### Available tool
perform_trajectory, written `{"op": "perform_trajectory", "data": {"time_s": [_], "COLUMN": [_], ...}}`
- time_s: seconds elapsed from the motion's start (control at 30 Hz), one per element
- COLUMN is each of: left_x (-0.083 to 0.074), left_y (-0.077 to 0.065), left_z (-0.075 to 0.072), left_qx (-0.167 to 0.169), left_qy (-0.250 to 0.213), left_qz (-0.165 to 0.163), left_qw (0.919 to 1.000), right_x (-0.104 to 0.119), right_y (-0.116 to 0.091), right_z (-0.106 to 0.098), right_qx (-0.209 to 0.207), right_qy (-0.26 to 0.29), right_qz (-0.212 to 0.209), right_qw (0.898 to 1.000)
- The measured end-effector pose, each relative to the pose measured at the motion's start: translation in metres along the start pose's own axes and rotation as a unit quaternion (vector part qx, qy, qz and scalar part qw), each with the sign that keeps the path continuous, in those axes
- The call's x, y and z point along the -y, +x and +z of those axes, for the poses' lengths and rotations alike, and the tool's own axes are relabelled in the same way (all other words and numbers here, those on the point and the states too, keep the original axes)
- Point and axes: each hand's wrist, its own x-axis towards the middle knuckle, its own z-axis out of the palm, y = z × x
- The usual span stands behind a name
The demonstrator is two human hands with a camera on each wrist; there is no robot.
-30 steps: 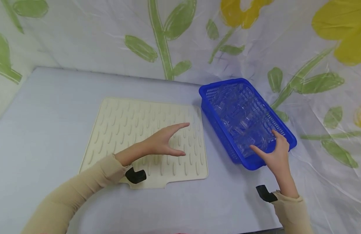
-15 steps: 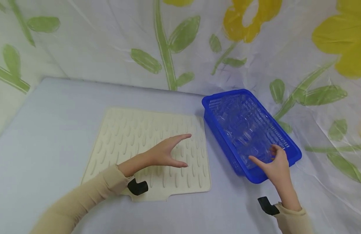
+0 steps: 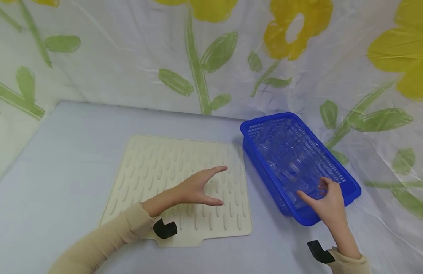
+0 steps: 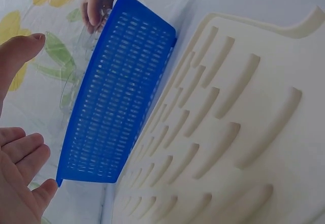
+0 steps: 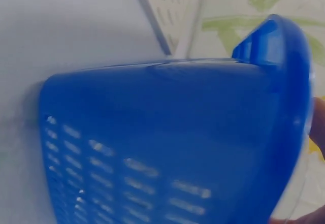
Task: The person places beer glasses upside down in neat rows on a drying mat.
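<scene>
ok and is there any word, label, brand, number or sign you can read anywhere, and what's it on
None: no readable text shows in any view.
Blue basket: no lettering shows on its visible sides.
Cream mat: raised ridges only.
Backdrop: flowers and leaves, no words.
Black wrist piece on the left sleeve: none shows.
Clear items in the basket: too blurred to tell whether they carry any marking.

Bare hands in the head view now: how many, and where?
2: the left hand, above the cream mat; the right hand, at the near end of the blue basket. No further hand shows.
</scene>
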Motion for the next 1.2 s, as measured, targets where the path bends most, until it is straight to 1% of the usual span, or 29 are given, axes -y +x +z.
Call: {"op": "perform_trajectory", "data": {"time_s": [0.03, 0.1, 0.2, 0.23, 0.27, 0.43, 0.53, 0.63, 0.7, 0.77, 0.83, 0.93, 1.03, 1.13, 1.17, 1.2], "left_x": [0.0, 0.0, 0.0, 0.0, 0.0, 0.0, 0.001, 0.001, 0.0, -0.001, -0.001, 0.0, 0.002, 0.002, 0.002, 0.002], "left_y": [0.0, 0.0, -0.002, -0.003, -0.005, -0.011, -0.012, -0.012, -0.013, -0.013, -0.015, -0.017, -0.018, -0.017, -0.017, -0.016], "left_z": [-0.001, -0.001, 0.003, 0.005, 0.007, 0.014, 0.012, 0.01, 0.009, 0.009, 0.009, 0.01, 0.011, 0.011, 0.01, 0.009], "left_qx": [0.002, 0.005, 0.01, 0.015, 0.021, 0.049, 0.046, 0.042, 0.043, 0.044, 0.046, 0.042, 0.035, 0.03, 0.028, 0.026], "left_qy": [-0.001, -0.005, -0.012, -0.013, -0.014, -0.013, -0.011, -0.012, -0.017, -0.02, -0.021, -0.023, -0.03, -0.033, -0.03, -0.025], "left_qz": [-0.001, -0.004, -0.014, -0.02, -0.024, -0.035, -0.037, -0.039, -0.037, -0.037, -0.038, -0.041, -0.041, -0.04, -0.04, -0.04], "left_qw": [1.0, 1.0, 0.9998, 0.9996, 0.9994, 0.9981, 0.9982, 0.9983, 0.9983, 0.9981, 0.998, 0.998, 0.9981, 0.9982, 0.9984, 0.9985], "right_x": [-0.015, -0.022, -0.021, -0.018, -0.007, 0.018, 0.035, 0.054, 0.061, 0.063, 0.057, 0.04, 0.024, 0.016, 0.016, 0.017], "right_y": [0.003, 0.005, 0.005, 0.004, 0.002, -0.008, -0.011, -0.011, -0.011, -0.01, -0.009, -0.005, -0.002, 0.002, 0.004, 0.007], "right_z": [0.007, 0.009, 0.007, 0.004, -0.002, -0.018, -0.028, -0.039, -0.044, -0.047, -0.044, -0.037, -0.033, -0.035, -0.036, -0.037], "right_qx": [0.004, 0.005, 0.018, 0.026, 0.027, 0.048, 0.057, 0.072, 0.085, 0.103, 0.106, 0.104, 0.089, 0.078, 0.068, 0.067], "right_qy": [0.004, 0.0, -0.01, -0.014, -0.026, -0.067, -0.062, -0.041, -0.031, -0.022, -0.029, -0.045, -0.058, -0.057, -0.06, -0.058], "right_qz": [-0.003, -0.018, -0.028, -0.029, -0.028, -0.005, 0.0, 0.0, 0.003, 0.01, 0.016, 0.025, 0.026, 0.021, 0.017, 0.016], "right_qw": [1.0, 1.0, 0.999, 0.999, 0.999, 0.997, 0.996, 0.997, 0.996, 0.994, 0.994, 0.993, 0.994, 0.995, 0.996, 0.996]}}
